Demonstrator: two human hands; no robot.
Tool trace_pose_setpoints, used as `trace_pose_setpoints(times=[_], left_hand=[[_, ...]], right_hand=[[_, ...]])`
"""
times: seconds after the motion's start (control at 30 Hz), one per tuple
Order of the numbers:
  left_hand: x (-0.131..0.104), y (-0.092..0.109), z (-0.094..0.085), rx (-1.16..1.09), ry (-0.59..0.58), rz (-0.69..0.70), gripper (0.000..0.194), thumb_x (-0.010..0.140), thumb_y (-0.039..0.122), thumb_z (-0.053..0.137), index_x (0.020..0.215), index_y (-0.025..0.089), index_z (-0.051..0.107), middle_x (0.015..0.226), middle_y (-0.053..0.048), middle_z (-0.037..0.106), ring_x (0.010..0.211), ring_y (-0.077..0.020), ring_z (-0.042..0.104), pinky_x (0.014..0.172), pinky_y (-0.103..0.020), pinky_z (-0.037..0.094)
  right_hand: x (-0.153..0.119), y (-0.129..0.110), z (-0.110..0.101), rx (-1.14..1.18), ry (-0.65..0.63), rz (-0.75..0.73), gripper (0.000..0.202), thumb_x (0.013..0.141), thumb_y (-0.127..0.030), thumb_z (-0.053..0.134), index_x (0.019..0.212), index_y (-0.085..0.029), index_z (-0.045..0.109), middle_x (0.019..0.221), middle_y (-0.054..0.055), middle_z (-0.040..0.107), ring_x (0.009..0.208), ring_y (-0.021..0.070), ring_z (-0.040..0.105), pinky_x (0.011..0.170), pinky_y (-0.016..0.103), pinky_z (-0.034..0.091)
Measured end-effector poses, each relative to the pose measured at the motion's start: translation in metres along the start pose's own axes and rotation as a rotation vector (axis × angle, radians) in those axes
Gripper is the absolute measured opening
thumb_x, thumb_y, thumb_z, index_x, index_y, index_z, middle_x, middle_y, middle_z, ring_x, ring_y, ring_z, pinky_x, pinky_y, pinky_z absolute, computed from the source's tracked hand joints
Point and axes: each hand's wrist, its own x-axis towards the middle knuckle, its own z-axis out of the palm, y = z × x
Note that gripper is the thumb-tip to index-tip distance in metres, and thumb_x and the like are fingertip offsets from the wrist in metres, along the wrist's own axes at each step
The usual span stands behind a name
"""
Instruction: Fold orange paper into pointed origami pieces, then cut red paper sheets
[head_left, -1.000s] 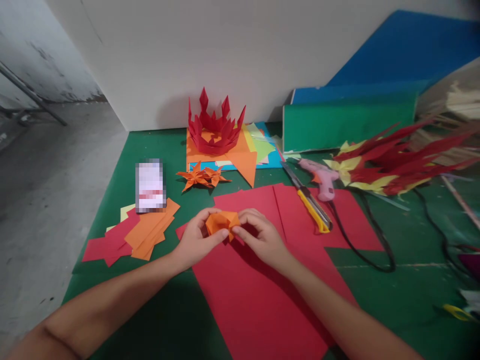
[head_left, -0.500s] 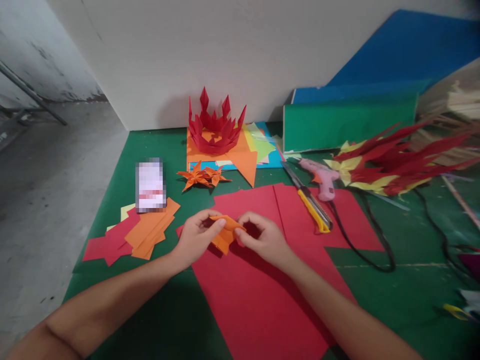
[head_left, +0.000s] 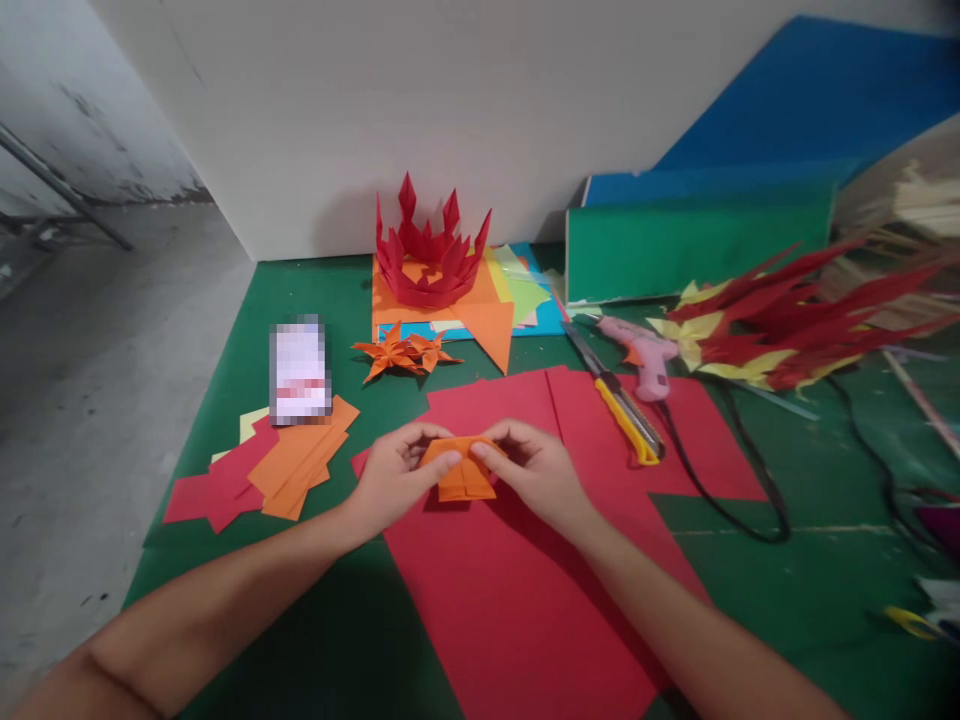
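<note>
A small folded orange paper [head_left: 466,484] is held between both hands, above a sheet of red paper [head_left: 525,590]. My left hand [head_left: 397,470] pinches its left side, thumb on the near face and fingers behind. My right hand [head_left: 538,468] grips the right side the same way, its thumb close to the other thumb. A vertical crease or slit runs down the middle of the folded piece. Beyond the hands lie orange paper flowers [head_left: 397,352]. Orange paper strips [head_left: 304,462] rest to the left, by a blurred-out phone [head_left: 300,372].
A red paper crown [head_left: 429,280] stands on stacked coloured sheets at the back. Right of the hands are a yellow box cutter [head_left: 628,422] with its blade out, a pink glue gun [head_left: 643,362] with a black cord, and red and yellow paper pieces [head_left: 795,320].
The folded orange paper has turned from a tilted position to lie level and face me. My right hand has shifted slightly, and both thumbs now press near its middle.
</note>
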Motion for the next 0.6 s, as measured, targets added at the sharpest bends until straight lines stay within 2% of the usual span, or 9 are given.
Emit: trace_pose_setpoints(times=[0.2, 0.43, 0.6], left_hand=[[-0.0001, 0.0, -0.0015, 0.086, 0.061, -0.004, 0.026, 0.071, 0.041, 0.071, 0.07, 0.016, 0.066, 0.069, -0.002, 0.069, 0.064, -0.0134, 0.063, 0.062, -0.024, 0.052], [0.001, 0.0005, -0.0018, -0.059, 0.074, -0.137, 0.036, 0.064, 0.047, 0.077, 0.078, 0.014, 0.072, 0.078, -0.006, 0.074, 0.066, -0.0171, 0.069, 0.065, -0.03, 0.059], [0.0002, -0.001, -0.0009, -0.136, 0.082, -0.13, 0.037, 0.064, 0.046, 0.077, 0.085, 0.015, 0.073, 0.087, -0.006, 0.076, 0.075, -0.021, 0.072, 0.074, -0.036, 0.061]], right_hand=[[-0.002, 0.0, 0.0015, -0.071, 0.002, -0.052, 0.023, 0.078, -0.04, 0.066, 0.068, -0.02, 0.06, 0.056, -0.003, 0.055, 0.053, 0.0113, 0.051, 0.053, 0.025, 0.043], [-0.0014, -0.0047, -0.0023, -0.02, 0.08, -0.016, 0.025, 0.075, -0.043, 0.066, 0.065, -0.02, 0.06, 0.052, -0.003, 0.054, 0.049, 0.0117, 0.05, 0.051, 0.026, 0.044], [-0.0004, -0.0038, -0.0024, -0.032, 0.126, -0.011, 0.021, 0.075, -0.04, 0.066, 0.067, -0.021, 0.063, 0.059, 0.0, 0.061, 0.052, 0.0125, 0.053, 0.051, 0.026, 0.045]])
